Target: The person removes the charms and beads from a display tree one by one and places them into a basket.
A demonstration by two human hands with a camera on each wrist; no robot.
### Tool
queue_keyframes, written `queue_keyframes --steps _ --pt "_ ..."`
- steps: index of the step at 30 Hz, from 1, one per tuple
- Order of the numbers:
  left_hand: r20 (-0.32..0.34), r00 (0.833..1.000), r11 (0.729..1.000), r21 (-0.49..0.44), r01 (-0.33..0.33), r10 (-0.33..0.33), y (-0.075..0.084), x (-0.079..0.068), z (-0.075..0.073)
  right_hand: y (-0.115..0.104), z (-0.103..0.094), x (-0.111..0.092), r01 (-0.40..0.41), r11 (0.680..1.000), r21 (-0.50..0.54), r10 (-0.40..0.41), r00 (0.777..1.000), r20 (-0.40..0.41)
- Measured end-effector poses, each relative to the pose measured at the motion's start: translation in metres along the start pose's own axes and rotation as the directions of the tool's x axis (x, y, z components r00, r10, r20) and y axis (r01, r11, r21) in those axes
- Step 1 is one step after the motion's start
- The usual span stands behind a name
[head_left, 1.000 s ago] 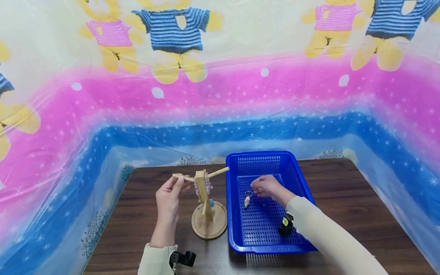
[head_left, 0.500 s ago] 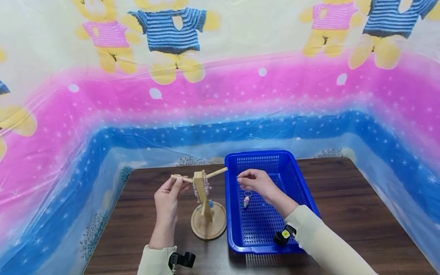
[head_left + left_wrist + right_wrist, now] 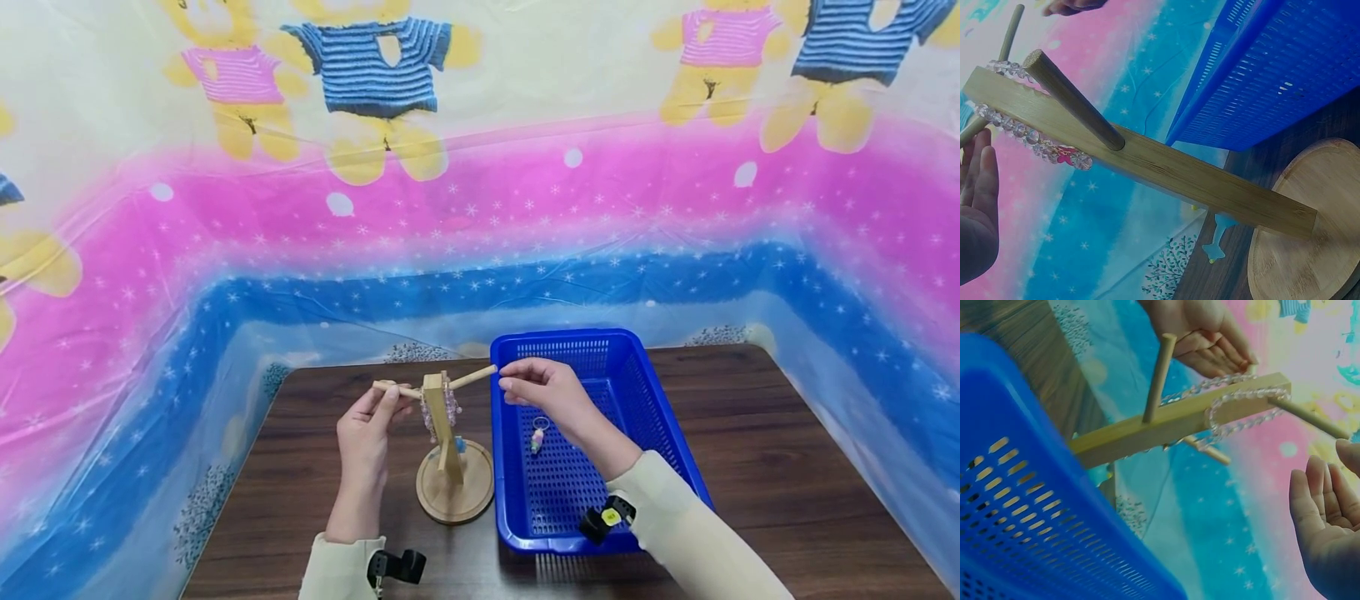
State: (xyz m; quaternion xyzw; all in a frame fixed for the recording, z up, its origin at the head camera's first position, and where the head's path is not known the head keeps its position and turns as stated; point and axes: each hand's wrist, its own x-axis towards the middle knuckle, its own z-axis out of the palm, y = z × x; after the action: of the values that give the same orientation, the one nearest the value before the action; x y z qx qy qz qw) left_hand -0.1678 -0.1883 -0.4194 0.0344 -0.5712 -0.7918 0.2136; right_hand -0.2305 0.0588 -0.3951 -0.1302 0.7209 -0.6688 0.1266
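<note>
A wooden peg stand [image 3: 442,425] with a round base stands left of the blue basket. My left hand [image 3: 365,437] pinches its left peg [image 3: 405,390] near the end. At the tip of the right peg [image 3: 472,377] is my right hand [image 3: 551,392], thumb and fingers apart, with nothing seen between them; contact with the peg is unclear. Clear pinkish bead bracelets hang by the post: one bracelet [image 3: 1029,139] carries a red charm, another bracelet [image 3: 1241,397] loops over the right peg. A blue charm [image 3: 1217,237] shows beside the lower post.
The blue perforated basket [image 3: 504,492] stands close to the stand's right side. In it lies a keyring [image 3: 537,437] with a pastel charm. The dark wooden table [image 3: 757,450] extends to the right, and a patterned cloth [image 3: 465,275] rises behind it.
My right hand has moved left and up from over the basket to the right peg's tip. The left hand keeps its pinch on the left peg. The keyring stays in the basket.
</note>
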Motion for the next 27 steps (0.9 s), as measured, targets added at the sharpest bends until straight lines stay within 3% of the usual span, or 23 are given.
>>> queue_keyframes --steps 20,27 --pt "-0.013 1.000 1.000 0.008 0.025 -0.025 0.002 0.001 0.000 -0.017 0.008 0.003 0.070 0.992 0.106 -0.075 0.996 0.045" --pt "-0.017 0.999 0.999 0.021 0.045 -0.045 0.003 0.003 0.000 -0.019 0.008 0.001 0.088 0.994 0.067 -0.092 0.994 0.059"
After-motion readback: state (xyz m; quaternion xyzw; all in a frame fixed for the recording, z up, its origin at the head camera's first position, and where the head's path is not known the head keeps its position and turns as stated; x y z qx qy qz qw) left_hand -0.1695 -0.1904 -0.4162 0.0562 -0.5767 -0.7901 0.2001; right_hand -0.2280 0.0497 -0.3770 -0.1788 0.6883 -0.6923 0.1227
